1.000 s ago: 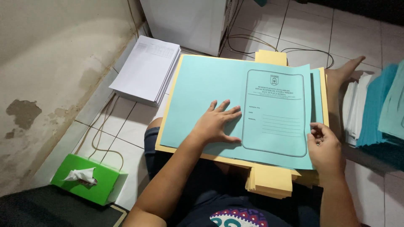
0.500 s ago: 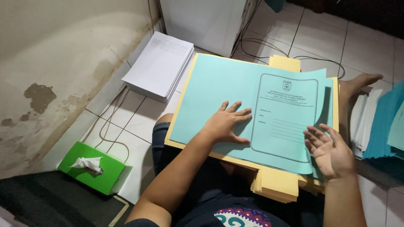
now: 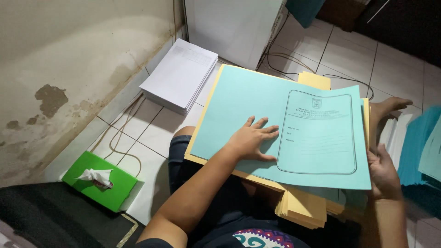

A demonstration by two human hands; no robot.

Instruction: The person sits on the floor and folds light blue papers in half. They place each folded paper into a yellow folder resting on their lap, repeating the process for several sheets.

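Floor setup: white floor tiles [image 3: 151, 124], person seated, work on the lap. Stained beige wall [image 3: 55, 69] runs along the left; white cabinet [image 3: 229, 23] at the far side with cables [image 3: 294, 64] trailing behind it. Light-blue folder [image 3: 257, 105] lies open across a yellow folder stack [image 3: 298, 206] on the lap. Left hand [image 3: 251, 140] flat on the blue folder, fingers spread, palm down. Right hand [image 3: 383, 174] at the folder's right edge, fingers curled under it, gripping that edge. White paper stack [image 3: 179, 76] far left on the floor. Green tissue box [image 3: 98, 186] near left. More blue folders [image 3: 420, 147] at right.
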